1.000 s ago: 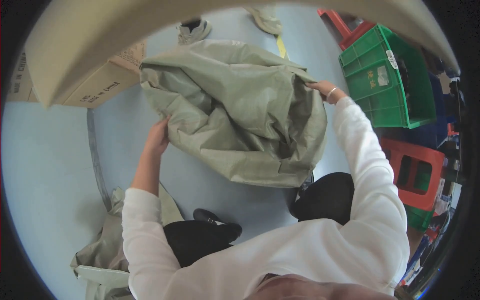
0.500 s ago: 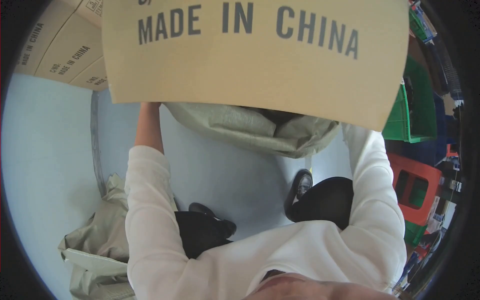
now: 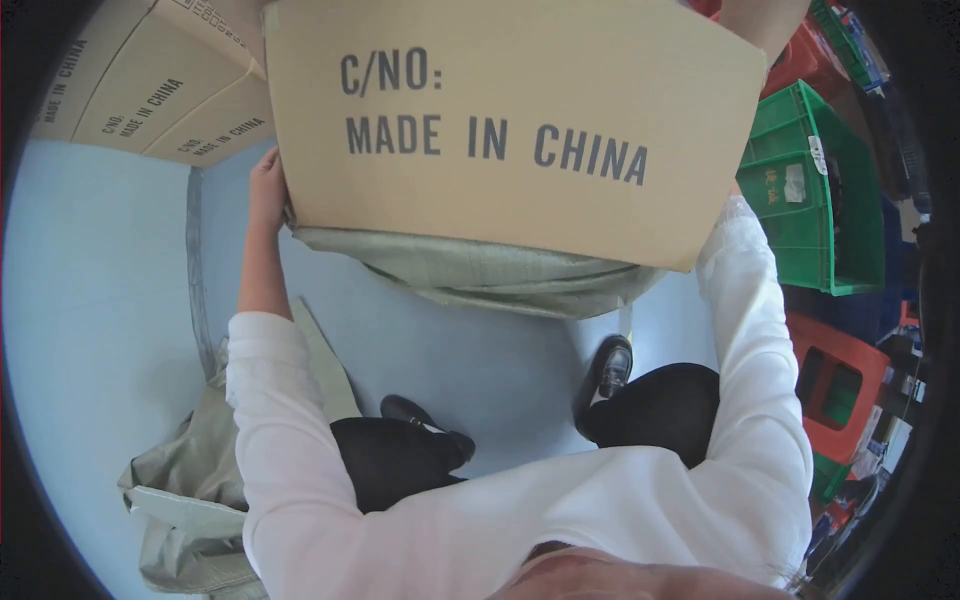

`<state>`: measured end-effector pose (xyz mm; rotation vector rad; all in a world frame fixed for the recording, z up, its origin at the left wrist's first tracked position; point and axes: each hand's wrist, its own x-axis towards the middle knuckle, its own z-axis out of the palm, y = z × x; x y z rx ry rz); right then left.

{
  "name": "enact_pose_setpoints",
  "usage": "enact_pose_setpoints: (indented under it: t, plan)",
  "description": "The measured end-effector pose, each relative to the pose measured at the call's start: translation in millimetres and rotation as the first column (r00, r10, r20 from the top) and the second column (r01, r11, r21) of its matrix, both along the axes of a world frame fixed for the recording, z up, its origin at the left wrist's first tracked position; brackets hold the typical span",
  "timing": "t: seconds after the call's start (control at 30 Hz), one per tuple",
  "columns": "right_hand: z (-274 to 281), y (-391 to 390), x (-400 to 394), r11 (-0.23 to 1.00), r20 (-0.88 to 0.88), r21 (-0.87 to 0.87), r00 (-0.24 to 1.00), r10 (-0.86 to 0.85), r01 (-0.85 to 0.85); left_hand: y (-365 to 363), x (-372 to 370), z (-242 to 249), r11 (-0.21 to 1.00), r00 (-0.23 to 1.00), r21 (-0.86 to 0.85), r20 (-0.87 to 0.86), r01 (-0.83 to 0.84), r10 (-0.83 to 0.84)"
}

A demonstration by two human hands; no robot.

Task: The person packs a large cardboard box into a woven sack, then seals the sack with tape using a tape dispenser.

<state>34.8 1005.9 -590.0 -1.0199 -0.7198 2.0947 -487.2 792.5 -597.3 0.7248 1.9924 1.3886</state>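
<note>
A large brown cardboard box (image 3: 500, 110), printed "C/NO: MADE IN CHINA", fills the upper middle of the head view. My left hand (image 3: 267, 185) grips its left edge near the lower corner, fingers wrapped on the side. At the box's lower right, my right hand (image 3: 735, 188) is almost wholly hidden behind the cardboard and the white sleeve; its fingers do not show. Under the box's lower edge lies a grey-green woven sack (image 3: 480, 272). Another person's arm (image 3: 765, 22) reaches in at the top right, beside the box.
Stacked cartons (image 3: 150, 90) stand at the upper left. Crumpled sacking (image 3: 200, 470) lies on the floor at the lower left. On the right are a green crate (image 3: 790, 190) and a red plastic stool-like item (image 3: 835, 390). My feet are on the floor below the sack.
The box has moved away from me and sits higher off my body, showing more print. My left hand has come into view at its edge. Another person's arm now shows at the top right.
</note>
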Motion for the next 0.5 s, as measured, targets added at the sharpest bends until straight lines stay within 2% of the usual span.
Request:
enact_pose_setpoints:
  t: [0.1, 0.17, 0.23, 0.27, 0.3, 0.33, 0.37, 0.4, 0.43, 0.47, 0.5]
  plan:
    - [-55.2, 39.2, 23.2, 0.998, 0.124, 0.006, 0.99, -0.061, 0.061, -0.1, 16.5, 12.1, 0.993, 0.998, -0.108, -0.033, 0.049, -0.053]
    - [-100.5, 80.5, 51.7, 0.994, 0.231, -0.028, 0.968, -0.099, 0.108, 0.0, 19.1, 15.2, 0.956, 0.971, -0.253, -0.144, 0.149, -0.189]
    - [-203.2, 173.1, 115.5, 0.983, 0.285, 0.124, 0.954, 0.092, -0.132, 0.6, 17.4, 16.7, 0.926, 0.957, -0.339, -0.171, 0.166, -0.234]
    - [-217.1, 165.9, 127.0, 0.97, 0.301, 0.148, 0.943, 0.14, -0.191, -0.4, 16.2, 15.0, 0.913, 0.953, -0.369, -0.173, 0.172, -0.25]
    - [-184.2, 125.3, 105.9, 0.863, 0.292, 0.111, 0.846, 0.446, -0.493, -2.5, 13.6, 12.4, 0.894, 0.961, -0.422, -0.152, 0.149, -0.232]
    - [-136.3, 91.7, 72.4, 0.662, 0.269, 0.089, 0.658, 0.703, -0.744, -0.5, 10.1, 10.4, 0.876, 0.968, -0.467, -0.136, 0.125, -0.21]
    - [-82.6, 83.8, 39.5, 0.388, 0.243, 0.08, 0.395, 0.886, -0.918, 1.5, 6.7, 10.4, 0.865, 0.973, -0.489, -0.127, 0.109, -0.195]
    - [-34.2, 91.9, 13.8, 0.068, 0.21, 0.077, 0.083, 0.974, -0.995, 0.2, 4.7, 11.5, 0.82, 0.966, -0.561, -0.13, 0.113, -0.222]
    - [14.1, 91.7, -12.8, -0.26, 0.175, 0.086, -0.242, 0.954, -0.962, -1.7, 2.4, 11.6, 0.768, 0.96, -0.63, -0.128, 0.116, -0.25]
    - [32.3, 102.2, -19.6, -0.418, 0.154, 0.095, -0.402, 0.903, -0.903, -5.0, 0.3, 13.1, 0.738, 0.958, -0.665, -0.121, 0.116, -0.26]
    - [15.0, 126.7, -5.3, -0.564, 0.414, 0.079, -0.487, 0.769, -0.822, -11.4, -1.8, 16.8, 0.69, 0.936, -0.714, -0.153, 0.117, -0.317]
